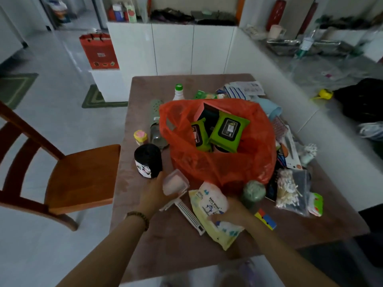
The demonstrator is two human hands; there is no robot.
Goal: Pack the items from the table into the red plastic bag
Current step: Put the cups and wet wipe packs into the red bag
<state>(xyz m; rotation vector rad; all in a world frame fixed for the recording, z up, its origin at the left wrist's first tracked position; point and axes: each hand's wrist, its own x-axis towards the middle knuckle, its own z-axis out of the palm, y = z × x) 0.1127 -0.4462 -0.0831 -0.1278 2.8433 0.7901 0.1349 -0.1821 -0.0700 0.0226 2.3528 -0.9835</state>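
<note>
L hand [154, 191] gripping clear box [175, 183], maybe soap, R hand [235, 212] clutching baby wipes pack [209, 201], red bag [223, 162] just beyond

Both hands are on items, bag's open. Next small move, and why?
Probably carry the clear box, gripped by the left hand, over the near rim of the red bag and drop it in. It is right beside the bag, whose mouth gapes open above the green wipes packs. The baby wipes pack in the right hand is farther back, so it can follow.
</note>
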